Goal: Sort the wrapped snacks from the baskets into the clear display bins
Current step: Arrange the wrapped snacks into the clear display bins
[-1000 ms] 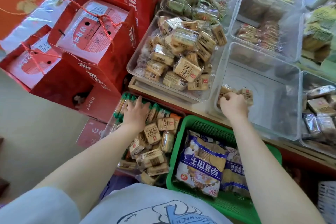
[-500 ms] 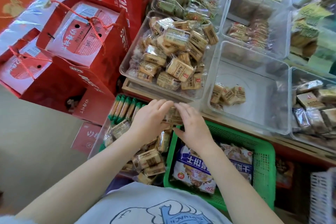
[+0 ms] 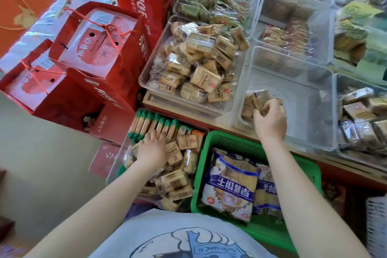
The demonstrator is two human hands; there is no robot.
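Tan biscuit slabs in clear crinkled wrappers fill this moment. The right hand's fingers (image 3: 267, 108) curl round a few such wrapped snacks (image 3: 258, 98), holding them low inside the clear display bin (image 3: 310, 98), near its front left corner. Each snack is a small flat rectangle, pale brown through shiny film, with a printed label and a small red mark on one face. A few more lie against the bin's left wall beside the right hand (image 3: 270, 119).

The left hand (image 3: 154, 146) lies flat, fingers straight and slightly spread, pressing on the snacks in the left basket (image 3: 117, 165); it grips nothing. Under its fingertips runs a row of green-ended packs (image 3: 152, 124) standing side by side along the basket's far edge. The rest of that basket holds a loose heap of the same tan snacks, lying at all angles.

Just right of it sits a green basket (image 3: 310, 176) with blue-and-white biscuit bags (image 3: 230, 184) lying flat inside. Beyond the left basket, a full clear bin (image 3: 146, 77) is piled high with matching tan snacks. Further bins hold green-wrapped, reddish and silver-wrapped pieces. Red gift bags (image 3: 117, 65) with cord handles stand to the left on the floor.
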